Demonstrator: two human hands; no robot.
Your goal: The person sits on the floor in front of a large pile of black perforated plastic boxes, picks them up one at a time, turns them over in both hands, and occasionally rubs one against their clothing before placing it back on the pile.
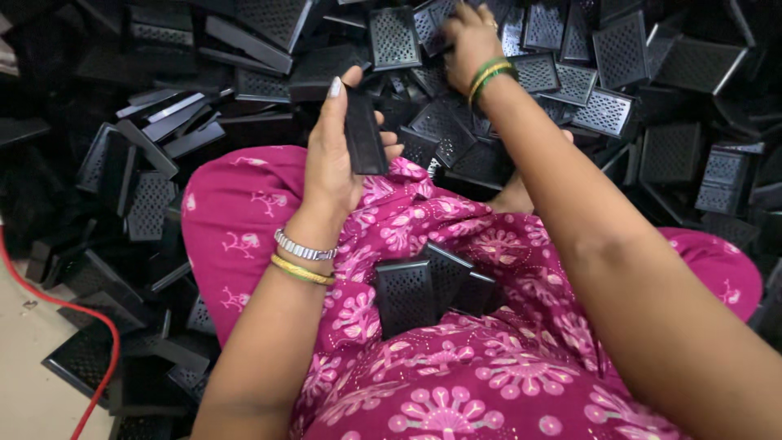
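Head view looks down on a person seated among a heap of flat black perforated plastic panels (607, 110) that spreads around the legs on every side. Left hand (334, 155) is raised over the left knee, its grip closed on one narrow black plastic panel (363, 132) held upright and edge-on, thumb along the near edge and fingers wrapped behind it. Right hand (471, 41) reaches forward into the far part of the heap, fingers curled down onto the panels there; whether it has hold of one cannot be told. On the lap, resting on the pink floral-print cloth (456, 383), lie a few more black perforated panels (423, 289), overlapping one another, between the two forearms. A silver bracelet (303, 247) and a yellow bangle sit on the left wrist; green and yellow bangles (487, 75) ring the right wrist. A red cable (98, 367) curves across the pale floor (32, 383) at the lower left.
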